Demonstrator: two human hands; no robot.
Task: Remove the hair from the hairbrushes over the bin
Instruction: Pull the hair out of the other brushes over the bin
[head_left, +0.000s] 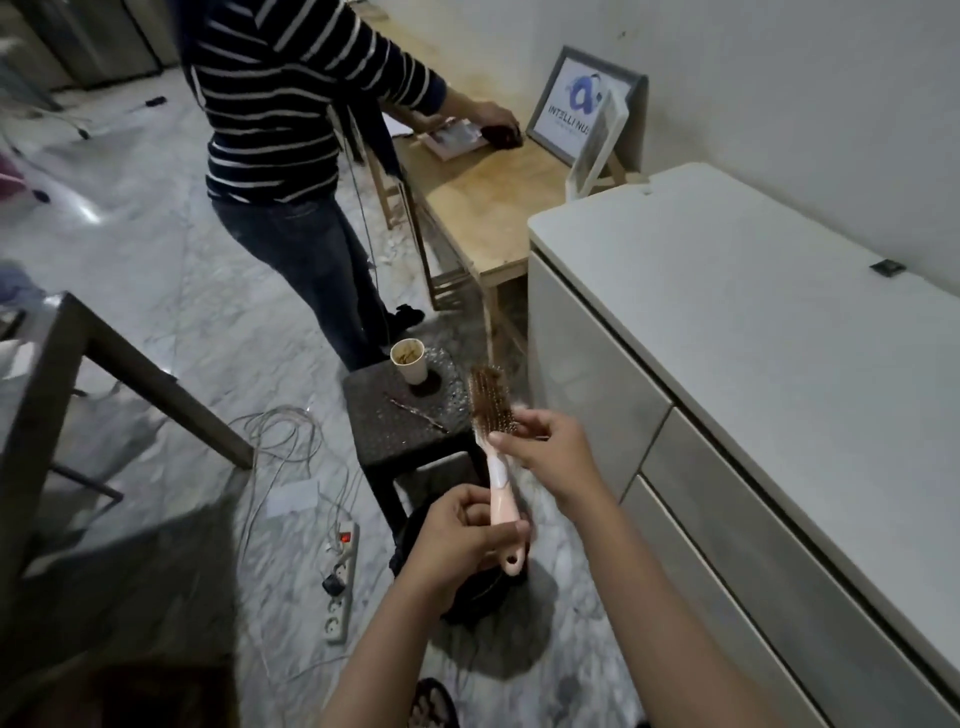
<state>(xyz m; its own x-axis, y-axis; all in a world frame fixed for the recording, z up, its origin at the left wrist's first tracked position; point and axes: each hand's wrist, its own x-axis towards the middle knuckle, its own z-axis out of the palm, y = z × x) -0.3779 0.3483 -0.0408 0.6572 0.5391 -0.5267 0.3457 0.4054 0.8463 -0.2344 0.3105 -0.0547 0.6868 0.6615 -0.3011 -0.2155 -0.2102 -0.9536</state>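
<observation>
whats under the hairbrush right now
A black bin sits on the marble floor below the pink hairbrush. The left hand, gripping the handle, covers most of the bin, so its opening and contents cannot be seen.

You are holding the pink hairbrush (497, 457) upright by its handle in your left hand (462, 540), above the dark bin (467, 597). Your right hand (550, 452) is pinching the brown hair (488, 397) in the bristles. A paper cup (409, 359) is standing on the dark stool (400, 421) behind.
</observation>
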